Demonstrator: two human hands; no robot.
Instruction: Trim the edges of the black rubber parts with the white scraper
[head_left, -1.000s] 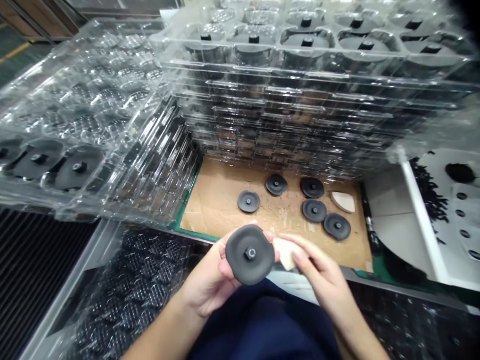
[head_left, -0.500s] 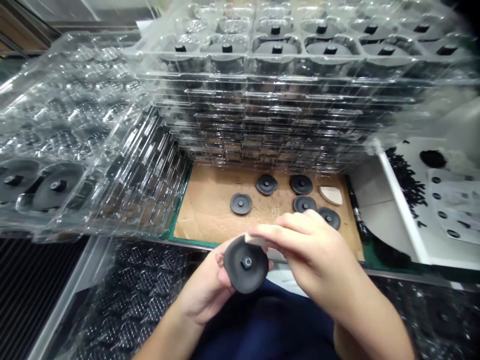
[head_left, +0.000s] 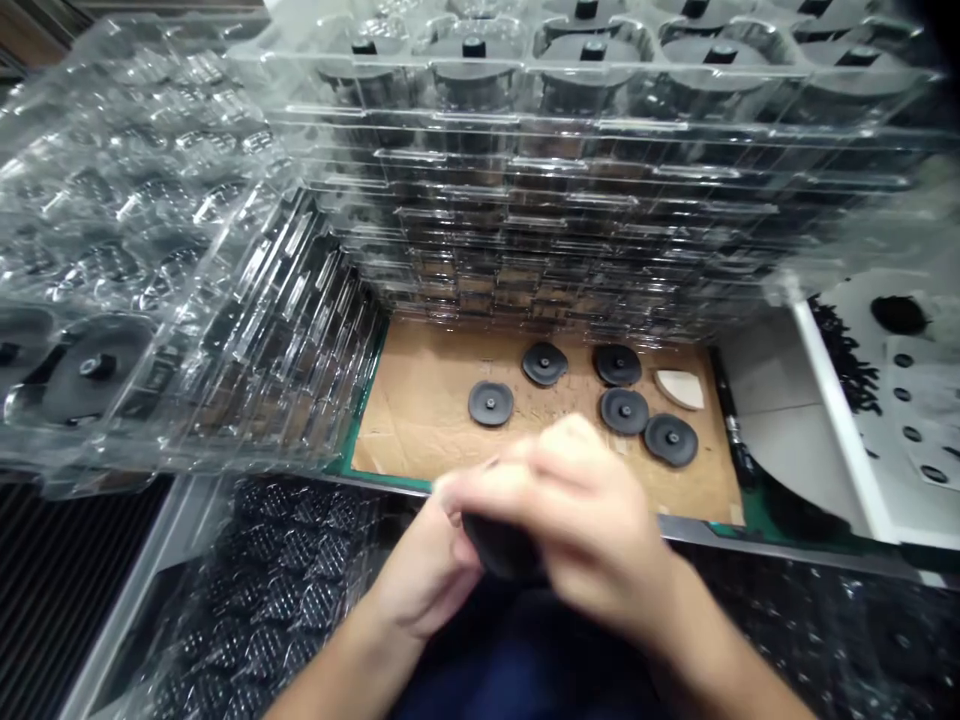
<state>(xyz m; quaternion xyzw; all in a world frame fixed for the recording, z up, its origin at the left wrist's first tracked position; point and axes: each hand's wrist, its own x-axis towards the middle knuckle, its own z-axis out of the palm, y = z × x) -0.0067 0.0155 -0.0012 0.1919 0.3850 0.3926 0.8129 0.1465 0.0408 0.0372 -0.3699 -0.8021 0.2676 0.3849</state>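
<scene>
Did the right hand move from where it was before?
Yes. The right hand slid left, from beside the black round disc in the left hand to over it, covering most of it, judged against the brown cardboard sheet behind.

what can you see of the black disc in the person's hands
Only a small part of the black disc shows: a dark, matte, rounded edge, blurred by motion. It is held in the air above dark blue cloth. The left hand cups it from the left and below. The right hand lies over its top and covers most of it. Its face and centre are hidden, so its tilt cannot be told.
</scene>
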